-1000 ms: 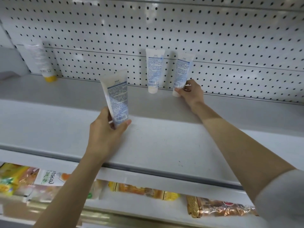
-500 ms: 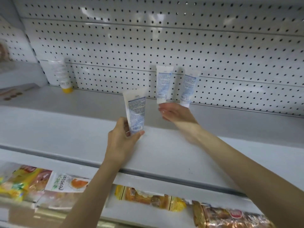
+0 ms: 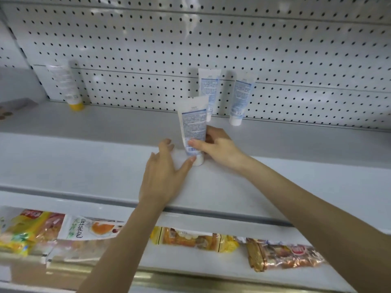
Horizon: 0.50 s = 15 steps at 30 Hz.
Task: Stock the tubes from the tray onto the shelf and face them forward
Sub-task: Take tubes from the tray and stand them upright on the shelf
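A white tube with a blue label (image 3: 193,125) stands cap down on the white shelf (image 3: 84,166), its printed back toward me. My right hand (image 3: 220,148) grips its lower part, thumb across the label and fingers behind. My left hand (image 3: 165,174) lies beside it with fingers spread, thumb tip near the white cap. Two matching tubes lean on the pegboard behind: one (image 3: 209,87) partly hidden by the held tube, the other (image 3: 240,98) to its right. No tray is in view.
A white tube with a yellow cap (image 3: 67,87) leans on the pegboard (image 3: 275,49) at the far left. Below the shelf edge, a lower shelf holds several packaged snacks (image 3: 29,227).
The tube passed from my left hand to my right and now stands on the shelf. My right hand came back from the rear tubes; my left hand opened beside the cap.
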{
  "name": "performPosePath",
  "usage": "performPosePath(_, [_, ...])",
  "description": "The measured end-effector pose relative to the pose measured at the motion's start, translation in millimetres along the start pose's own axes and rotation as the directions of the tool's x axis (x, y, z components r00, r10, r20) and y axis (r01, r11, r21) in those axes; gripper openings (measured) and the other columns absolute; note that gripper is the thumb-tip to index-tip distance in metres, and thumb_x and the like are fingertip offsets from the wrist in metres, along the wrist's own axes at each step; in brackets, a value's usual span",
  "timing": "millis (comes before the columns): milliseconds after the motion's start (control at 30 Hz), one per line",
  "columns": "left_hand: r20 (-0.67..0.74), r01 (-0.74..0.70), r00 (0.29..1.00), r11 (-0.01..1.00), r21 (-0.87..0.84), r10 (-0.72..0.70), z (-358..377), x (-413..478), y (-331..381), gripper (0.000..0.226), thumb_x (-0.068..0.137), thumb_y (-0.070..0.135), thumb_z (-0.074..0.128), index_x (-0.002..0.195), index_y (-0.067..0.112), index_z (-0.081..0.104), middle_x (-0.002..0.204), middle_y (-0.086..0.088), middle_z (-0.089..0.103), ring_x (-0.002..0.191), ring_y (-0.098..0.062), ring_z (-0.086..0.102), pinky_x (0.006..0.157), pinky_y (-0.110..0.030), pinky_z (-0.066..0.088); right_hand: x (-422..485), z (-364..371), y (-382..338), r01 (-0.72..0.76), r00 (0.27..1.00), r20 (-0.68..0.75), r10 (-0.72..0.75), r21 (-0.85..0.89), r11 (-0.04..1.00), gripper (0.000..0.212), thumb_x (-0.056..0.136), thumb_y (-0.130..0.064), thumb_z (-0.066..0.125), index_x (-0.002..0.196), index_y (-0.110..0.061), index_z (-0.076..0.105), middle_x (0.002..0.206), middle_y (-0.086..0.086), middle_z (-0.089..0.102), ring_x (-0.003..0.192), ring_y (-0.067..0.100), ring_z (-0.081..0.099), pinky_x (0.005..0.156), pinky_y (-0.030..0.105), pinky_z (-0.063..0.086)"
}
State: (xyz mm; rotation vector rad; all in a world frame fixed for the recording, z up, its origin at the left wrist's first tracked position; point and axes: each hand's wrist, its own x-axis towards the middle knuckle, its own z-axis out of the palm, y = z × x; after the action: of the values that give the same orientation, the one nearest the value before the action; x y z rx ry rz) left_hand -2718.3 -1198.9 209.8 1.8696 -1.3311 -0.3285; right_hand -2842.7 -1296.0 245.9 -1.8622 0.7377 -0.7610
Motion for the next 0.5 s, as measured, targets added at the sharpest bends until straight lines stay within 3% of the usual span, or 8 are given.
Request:
performPosePath(67, [0.060,-0.079,0.996,0.974,0.210,0.068,2,0,-1,0.069,0.090,0.057,0.044,0.146,0.022,0.024,0.148,-0.003,0.040,0.137,-0.024,0.033,0.116,-0.045,0.018,-6,-22,4,-0.046,0.998,-0.051,0.044,-0.037,0.998,0.025,0.087,-0.014,0.067,0.105,-0.029,0.059,0.098,-0.018,0.066,0.088,-0.005,0.065,0.085,0.019,0.052])
performPosePath(200, [0.262,-0.177,0.964,0.853,0.490,0.049,7,5,-3,0.071,0.088,0.070,0.018,0.150,0.036,0.012,0.159,0.005,0.013,0.147,-0.018,0.005,0.118,-0.050,0.000,-18,-76,23,-0.166,0.960,-0.234,0.151,-0.044,0.985,0.024,0.082,-0.016,0.072,0.102,-0.027,0.064,0.104,-0.005,0.070,0.099,0.017,0.067,0.089,0.039,0.055])
performPosePath(300, [0.302,-0.196,0.953,0.817,0.542,0.028,8,5,0,0.073,0.086,0.072,0.011,0.150,0.037,0.010,0.160,0.005,0.006,0.148,-0.018,0.000,0.117,-0.052,-0.002,-20,-112,36,-0.257,0.912,-0.356,0.206,-0.102,0.961,0.029,0.080,-0.014,0.074,0.107,-0.018,0.064,0.107,0.004,0.069,0.099,0.024,0.065,0.086,0.043,0.055])
performPosePath(433, [0.309,-0.204,0.951,0.798,0.567,0.024,7,4,0,0.076,0.083,0.073,0.007,0.150,0.037,0.009,0.160,0.005,0.003,0.147,-0.019,-0.002,0.117,-0.053,-0.002,-12,-143,51,-0.257,0.856,-0.484,0.181,-0.094,0.962,0.028,0.081,-0.009,0.072,0.105,-0.018,0.060,0.103,0.007,0.067,0.088,0.019,0.062,0.073,0.028,0.055])
performPosePath(500, [0.315,-0.205,0.949,0.797,0.568,0.019,7,4,0,0.077,0.082,0.074,0.006,0.150,0.037,0.008,0.160,0.005,0.003,0.147,-0.019,-0.003,0.117,-0.053,-0.003,-4,-154,59,-0.262,0.826,-0.534,0.181,-0.080,0.962,0.029,0.080,-0.010,0.073,0.105,-0.019,0.060,0.101,0.006,0.066,0.087,0.019,0.062,0.076,0.032,0.056])
